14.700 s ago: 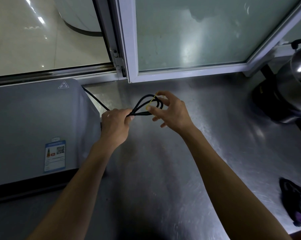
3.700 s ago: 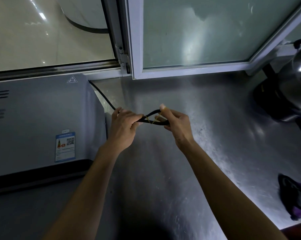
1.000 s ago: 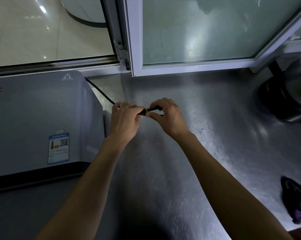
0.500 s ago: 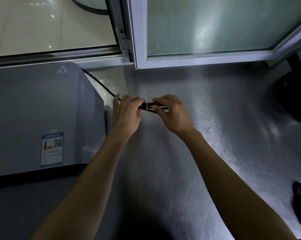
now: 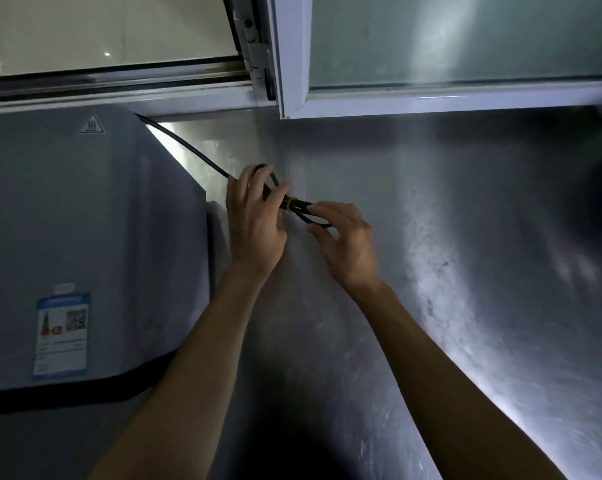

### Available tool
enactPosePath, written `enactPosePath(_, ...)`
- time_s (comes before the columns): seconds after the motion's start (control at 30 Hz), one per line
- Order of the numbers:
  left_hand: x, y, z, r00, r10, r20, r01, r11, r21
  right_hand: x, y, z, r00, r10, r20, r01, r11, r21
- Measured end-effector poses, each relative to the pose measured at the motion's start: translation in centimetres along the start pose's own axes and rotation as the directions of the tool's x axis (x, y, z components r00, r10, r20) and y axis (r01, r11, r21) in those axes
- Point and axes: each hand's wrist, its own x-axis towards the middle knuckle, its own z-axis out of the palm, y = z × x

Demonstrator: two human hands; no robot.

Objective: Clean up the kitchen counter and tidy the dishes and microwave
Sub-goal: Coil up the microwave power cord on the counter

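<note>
Left hand (image 5: 254, 220) grips the folded cord (image 5: 301, 204) at its yellow band (image 5: 287, 203); right hand (image 5: 344, 244) pinches the loop. Probably bundled for tidy stowing.

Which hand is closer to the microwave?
The left hand, gripping the black power cord right beside the microwave. The right hand pinches the cord's loop farther out over the counter.

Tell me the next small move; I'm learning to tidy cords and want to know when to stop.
Probably release and lay the bundle on the counter beside the microwave. The yellow band already sits wrapped round the folded cord, the left hand holds the loops at the band, and the right hand only pinches the far loop end.
</note>
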Motion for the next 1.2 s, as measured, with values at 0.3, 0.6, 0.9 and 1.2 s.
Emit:
enactPosePath(0.3,-4.0,-2.3,3.0,0.983,-0.153,0.1,0.173,0.955,-0.242,-0.9,1.0,4.4,0.999,0.04,-0.005,-0.04,0.999,0.016)
enactPosePath(0.6,-3.4,-3.5,2.2,0.969,-0.221,0.106,0.24,0.945,-0.22,-2.7,2.4,7.2,0.989,-0.035,0.147,0.042,0.998,-0.045)
enactPosePath(0.9,-2.9,-4.0,2.2,0.936,-0.313,0.157,0.333,0.936,-0.116,-1.1,1.6,9.4,0.977,-0.062,0.203,0.078,0.994,-0.072)
enactPosePath(1.2,-4.1,-2.5,-0.7,0.923,-0.287,0.255,0.304,0.952,-0.029,-1.6,-0.6,3.8,0.949,0.046,0.312,0.015,0.982,-0.191)
